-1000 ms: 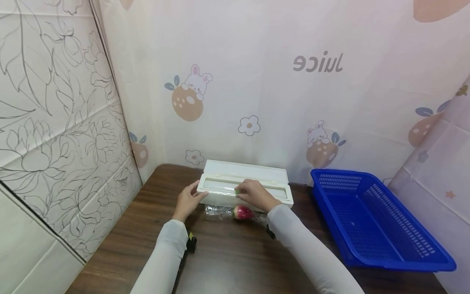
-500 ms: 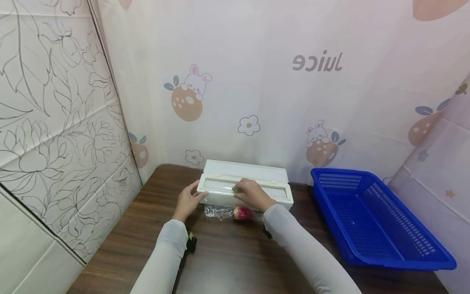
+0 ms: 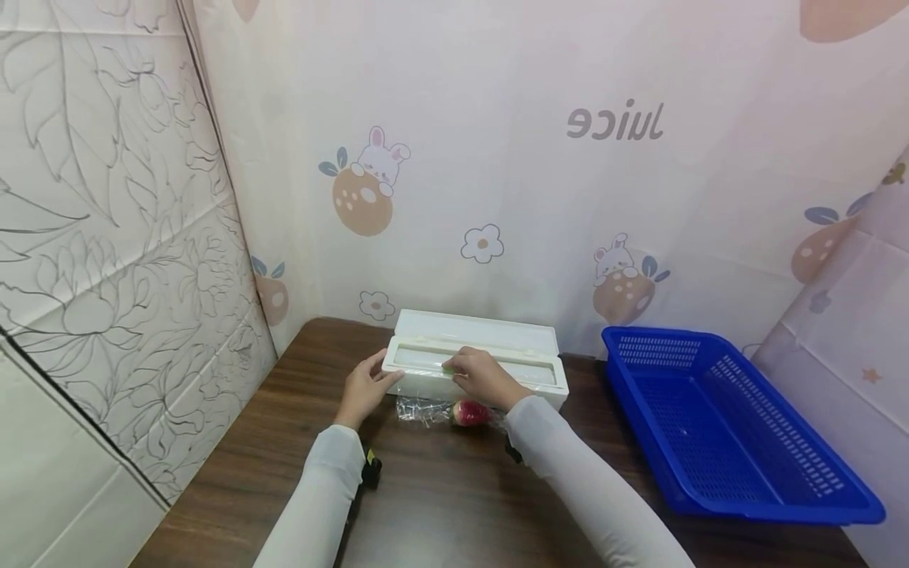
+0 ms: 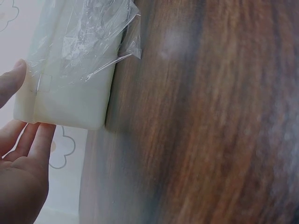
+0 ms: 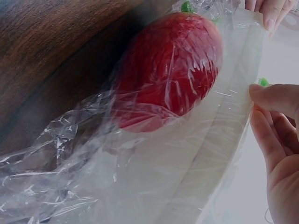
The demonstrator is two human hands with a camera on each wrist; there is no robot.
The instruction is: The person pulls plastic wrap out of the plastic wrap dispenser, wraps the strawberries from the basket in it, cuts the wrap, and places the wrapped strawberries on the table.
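Note:
A long white cling film dispenser point(image 3: 426, 384) lies near the table's back edge, its lid point(image 3: 476, 330) raised behind it. My left hand point(image 3: 365, 386) grips its left end; in the left wrist view the thumb is above and the fingers point(image 4: 39, 140) are underneath. At the middle of the front rim, my right hand point(image 3: 486, 379) pinches a small green slide cutter point(image 5: 263, 82), mostly hidden by the fingers. Clear cling film point(image 3: 419, 410) hangs over the dispenser's front. Wrapped in it is a red, egg-shaped fruit point(image 5: 173, 70) with a green stem, lying against the dispenser's front.
A blue perforated basket point(image 3: 710, 442) stands on the right of the brown wooden table point(image 3: 440, 505). A printed curtain point(image 3: 483, 181) hangs close behind the dispenser, and a flower-patterned panel point(image 3: 128, 260) is on the left.
My right hand has slid a little to the left along the dispenser's rim with the green slide cutter. The left hand keeps its hold on the left end.

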